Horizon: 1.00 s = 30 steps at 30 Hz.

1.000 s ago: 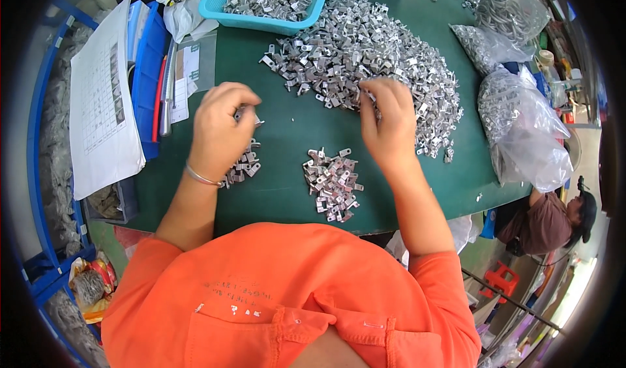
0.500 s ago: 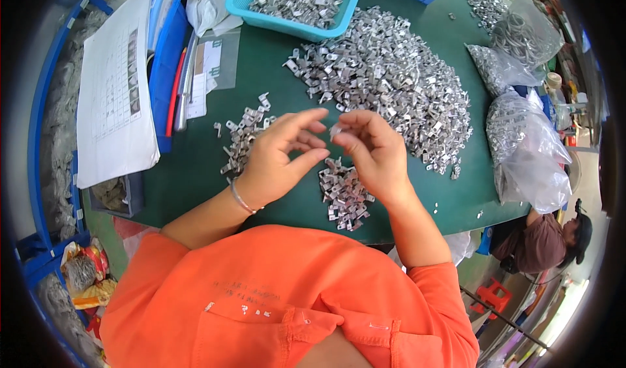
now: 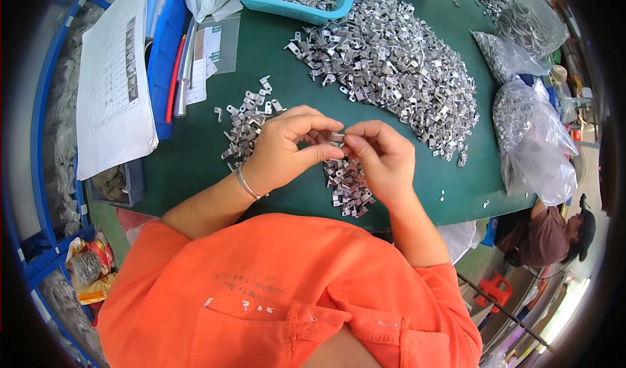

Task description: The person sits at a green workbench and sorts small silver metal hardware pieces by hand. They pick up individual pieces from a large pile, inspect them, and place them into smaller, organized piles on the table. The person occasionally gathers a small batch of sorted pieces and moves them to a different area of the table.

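Note:
Between my hands, just above the table, is a small bent metal bracket (image 3: 337,138). My left hand (image 3: 285,147) pinches it between thumb and forefinger, and the fingertips of my right hand (image 3: 383,154) close on its other side. Under my hands lies a small pile of brackets (image 3: 350,189), partly hidden. To the left, a second small pile (image 3: 246,121) of similar brackets lies partly behind my left hand. A much larger heap of brackets (image 3: 404,74) spreads out beyond my right hand.
A turquoise basket (image 3: 287,5) of metal parts stands at the far side of the green table (image 3: 189,179). Papers (image 3: 114,88) and a blue file tray (image 3: 162,74) are at the left. Clear bags of metal parts (image 3: 521,130) line the right edge. Another person (image 3: 548,234) is beyond them.
My hands have come together, and my left fingers have closed on the bracket, which my right hand was holding. The view has shifted slightly, so the table things sit higher.

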Available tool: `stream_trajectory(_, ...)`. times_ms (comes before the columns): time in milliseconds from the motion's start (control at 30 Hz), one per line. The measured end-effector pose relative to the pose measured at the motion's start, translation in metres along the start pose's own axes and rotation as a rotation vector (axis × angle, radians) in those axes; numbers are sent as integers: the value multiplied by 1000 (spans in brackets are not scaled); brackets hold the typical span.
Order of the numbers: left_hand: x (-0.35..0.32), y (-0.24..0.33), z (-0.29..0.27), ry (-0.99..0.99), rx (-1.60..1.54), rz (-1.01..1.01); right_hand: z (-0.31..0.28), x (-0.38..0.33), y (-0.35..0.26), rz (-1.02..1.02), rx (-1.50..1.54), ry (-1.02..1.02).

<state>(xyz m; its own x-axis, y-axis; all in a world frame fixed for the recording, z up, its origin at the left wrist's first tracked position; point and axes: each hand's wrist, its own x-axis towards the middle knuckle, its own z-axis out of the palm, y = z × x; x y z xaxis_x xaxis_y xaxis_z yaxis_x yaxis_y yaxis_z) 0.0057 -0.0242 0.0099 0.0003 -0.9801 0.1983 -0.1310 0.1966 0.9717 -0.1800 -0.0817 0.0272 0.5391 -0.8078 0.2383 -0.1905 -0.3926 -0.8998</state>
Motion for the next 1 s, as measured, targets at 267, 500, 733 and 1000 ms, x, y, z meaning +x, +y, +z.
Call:
stream_trajectory(267, 13, 7, -51, 323, 636, 170, -14, 18, 26, -423, -633, 207)
stream_trajectory(500, 11, -3, -58, 237, 698, 65, -27, 50, 44, -239, -728, 287)
stream_trajectory(733, 1, -3, -16, 134, -154, -254, -28, 30, 7, 543, 520, 203)
stream_trajectory(1000, -3, 0, -4, 121, -279, -238, 2, 11, 1, -270, -197, -22)
